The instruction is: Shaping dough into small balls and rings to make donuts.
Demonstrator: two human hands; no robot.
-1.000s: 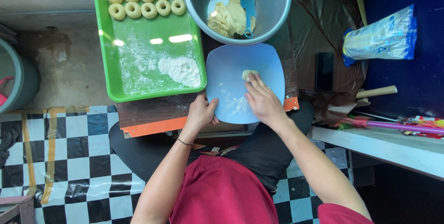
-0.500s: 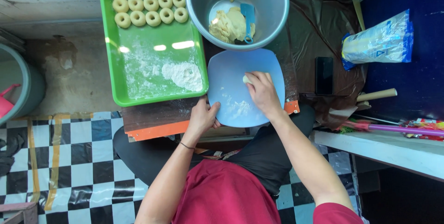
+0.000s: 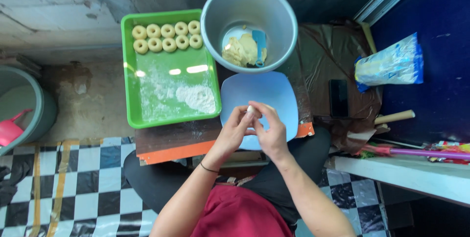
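Both of my hands meet over the near edge of a pale blue square plate [image 3: 274,92]. My left hand [image 3: 234,132] and my right hand [image 3: 268,130] pinch a small piece of pale dough [image 3: 250,109] between their fingertips. Beyond the plate stands a grey round bucket [image 3: 284,17] with a lump of dough [image 3: 241,50] and a blue scraper inside. To the left lies a green tray [image 3: 147,114] with several ring-shaped dough pieces [image 3: 167,37] in two rows at its far end and a heap of flour [image 3: 197,98] near its front.
A wooden board with an orange edge [image 3: 171,153] carries the tray and plate. A dark phone [image 3: 339,98], a blue and white bag [image 3: 389,66] and a wooden rolling pin handle [image 3: 394,117] lie to the right. A grey bin [image 3: 22,105] stands at the left.
My right hand lifted the dough piece off the plate and drew back toward me. My left hand left the plate's edge and joined it on the dough.
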